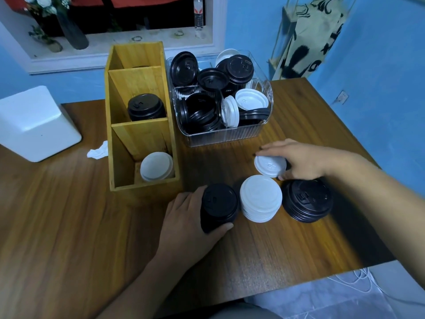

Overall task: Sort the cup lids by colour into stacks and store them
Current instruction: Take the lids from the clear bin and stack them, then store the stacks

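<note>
My left hand [184, 222] grips a tall stack of black lids [218, 206] standing on the wooden table [69, 226]. To its right stands a stack of white lids [261, 198], then a lower stack of black lids [307, 200]. My right hand [303, 160] holds a single white lid [270, 165] tilted just above and behind the white stack. A clear plastic bin [220, 137] behind holds several loose black and white lids. The wooden organizer [138, 134] holds a black stack [146, 109] in its middle compartment and a white stack [156, 166] in the near one.
A white box-shaped object [32, 125] sits at the table's left edge, with a crumpled tissue [99, 153] beside the organizer. The table's right edge drops to a floor with white cables [358, 279]. A blue wall and window sill lie behind.
</note>
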`<state>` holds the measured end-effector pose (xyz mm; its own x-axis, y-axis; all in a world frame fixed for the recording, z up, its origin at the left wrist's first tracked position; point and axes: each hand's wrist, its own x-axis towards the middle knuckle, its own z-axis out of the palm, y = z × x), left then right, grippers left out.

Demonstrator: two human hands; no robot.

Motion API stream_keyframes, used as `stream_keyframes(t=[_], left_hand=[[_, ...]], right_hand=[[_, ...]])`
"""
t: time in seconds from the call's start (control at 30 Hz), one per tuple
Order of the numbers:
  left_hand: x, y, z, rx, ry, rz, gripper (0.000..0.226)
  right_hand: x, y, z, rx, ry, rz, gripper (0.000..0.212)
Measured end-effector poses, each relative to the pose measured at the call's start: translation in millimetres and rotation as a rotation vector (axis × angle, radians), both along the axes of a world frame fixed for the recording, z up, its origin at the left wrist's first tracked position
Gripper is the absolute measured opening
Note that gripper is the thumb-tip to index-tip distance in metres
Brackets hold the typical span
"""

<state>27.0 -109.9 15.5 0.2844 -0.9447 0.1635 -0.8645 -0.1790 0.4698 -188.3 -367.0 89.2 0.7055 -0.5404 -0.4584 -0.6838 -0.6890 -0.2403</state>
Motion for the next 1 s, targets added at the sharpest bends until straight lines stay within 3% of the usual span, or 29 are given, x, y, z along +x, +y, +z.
stream_keyframes(t=[0.2,0.3,0.37,0.6,0.77,0.9,1.0], left_hand=[[-0.4,0.5,1.4,0.018,0.009,-0.001,0.094],[-0.3,0.5,1.5,0.012,0.007,0.001,0.093],[-0.5,0.4,1.8,0.006,-0.004,0.002,0.092],[-0.1,0.6,0.6,0.019,-0.004,-0.001,0.094],[0.0,0.6,0.0,0.014,-0.001,-0.001,0.093],[-0.3,-0.1,-0.6,0.027,-0.001,0.006,0.095],[0.0,-0.3,-0.5,0.025,0.005,0.003,0.095]], right_hand=[[6.9,9.5,1.2,-0.156,-0.176,-0.090,0.071],[6.0,29.5,33.3,-0.082,-0.416,-0.262,0.062],[8.4,52.8,54.8,-0.032,-0.462,-0.310,0.058],[22.8,119.3,55.2,-0.309,-0.077,-0.229,0.075],[28.1,133.9,43.9,-0.303,0.027,-0.175,0.080],[21.9,136.4,32.0,-0.478,0.020,-0.065,0.085],[18.7,137.7,16.7,-0.482,0.021,-0.051,0.090]])
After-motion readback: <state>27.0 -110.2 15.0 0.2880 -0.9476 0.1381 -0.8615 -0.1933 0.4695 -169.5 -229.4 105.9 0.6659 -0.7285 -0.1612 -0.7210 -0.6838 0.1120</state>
